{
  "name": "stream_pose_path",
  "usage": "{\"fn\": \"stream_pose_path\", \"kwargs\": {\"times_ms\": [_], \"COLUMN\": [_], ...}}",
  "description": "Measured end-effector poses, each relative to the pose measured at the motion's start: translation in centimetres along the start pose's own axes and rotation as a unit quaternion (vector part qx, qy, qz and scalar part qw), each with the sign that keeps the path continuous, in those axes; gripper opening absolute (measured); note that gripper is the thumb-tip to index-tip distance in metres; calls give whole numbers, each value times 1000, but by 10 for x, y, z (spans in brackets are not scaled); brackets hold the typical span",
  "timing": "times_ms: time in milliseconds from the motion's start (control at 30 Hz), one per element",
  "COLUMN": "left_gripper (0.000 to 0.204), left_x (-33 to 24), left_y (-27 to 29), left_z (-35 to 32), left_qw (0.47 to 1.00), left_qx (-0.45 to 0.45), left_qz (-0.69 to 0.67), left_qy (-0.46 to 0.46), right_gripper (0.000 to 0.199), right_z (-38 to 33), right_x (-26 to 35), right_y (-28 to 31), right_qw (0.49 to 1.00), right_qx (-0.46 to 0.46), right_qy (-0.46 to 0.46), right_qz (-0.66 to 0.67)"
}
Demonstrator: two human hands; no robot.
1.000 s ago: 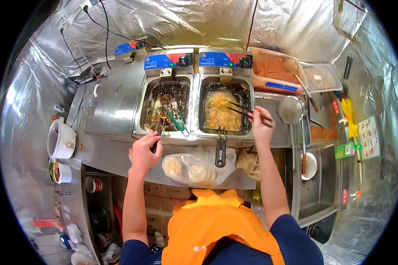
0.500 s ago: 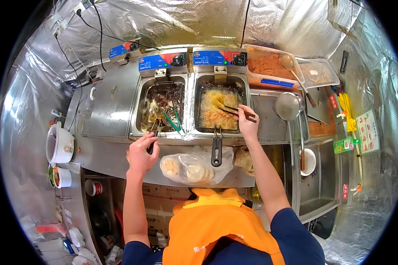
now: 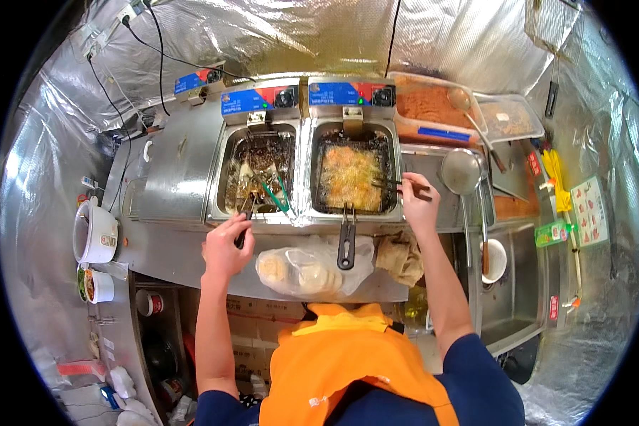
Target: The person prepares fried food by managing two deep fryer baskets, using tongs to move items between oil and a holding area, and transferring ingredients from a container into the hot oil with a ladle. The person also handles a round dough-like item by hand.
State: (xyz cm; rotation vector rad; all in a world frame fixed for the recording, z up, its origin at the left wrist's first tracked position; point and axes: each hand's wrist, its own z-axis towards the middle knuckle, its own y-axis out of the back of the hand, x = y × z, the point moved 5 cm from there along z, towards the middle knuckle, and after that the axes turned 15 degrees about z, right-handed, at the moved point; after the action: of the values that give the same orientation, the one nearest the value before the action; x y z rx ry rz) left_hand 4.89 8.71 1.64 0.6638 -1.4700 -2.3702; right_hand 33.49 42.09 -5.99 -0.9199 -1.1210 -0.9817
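My left hand (image 3: 227,243) is closed round the black handle of the left fry basket (image 3: 246,217), which sits in dark oil with a few browned pieces in it. Green-handled tongs (image 3: 274,196) lean in that same fryer. My right hand (image 3: 419,197) grips a pair of dark chopsticks (image 3: 394,184), their tips at the right side of the right fryer. There, golden battered food (image 3: 349,177) bubbles in foaming oil inside a second basket. That basket's black handle (image 3: 346,245) points toward me, untouched.
A clear plastic bag (image 3: 316,268) of pale round pieces lies on the front counter beside crumpled brown paper (image 3: 400,260). To the right are a long-handled ladle (image 3: 461,172), a sink (image 3: 515,284) and a tub of orange-red food (image 3: 429,103). A white pot (image 3: 98,231) stands left.
My right hand and the chopsticks have moved right, from the middle of the frying food to its right edge. The left hand stays on the basket handle.
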Motion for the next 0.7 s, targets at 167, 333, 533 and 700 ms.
{"fn": "stream_pose_path", "kwargs": {"times_ms": [167, 333, 533, 700], "left_gripper": [17, 16, 17, 17], "left_x": [0, -1, 3, -3], "left_y": [-2, 0, 0, -1], "left_z": [1, -2, -5, -2], "left_qw": [1000, 1000, 1000, 1000], "left_qx": [-1, -3, -12, -7], "left_qz": [-1, -16, -1, -13], "left_qy": [-3, 19, 7, -7], "right_gripper": [14, 17, 17, 15], "right_z": [7, -2, -7, -2], "right_x": [8, 20, 25, -1], "right_y": [-33, -47, -35, 3], "right_qw": [998, 994, 993, 999], "right_qx": [32, -16, -49, -38], "right_qy": [47, 38, 28, 22], "right_qz": [7, 103, 105, 15]}}
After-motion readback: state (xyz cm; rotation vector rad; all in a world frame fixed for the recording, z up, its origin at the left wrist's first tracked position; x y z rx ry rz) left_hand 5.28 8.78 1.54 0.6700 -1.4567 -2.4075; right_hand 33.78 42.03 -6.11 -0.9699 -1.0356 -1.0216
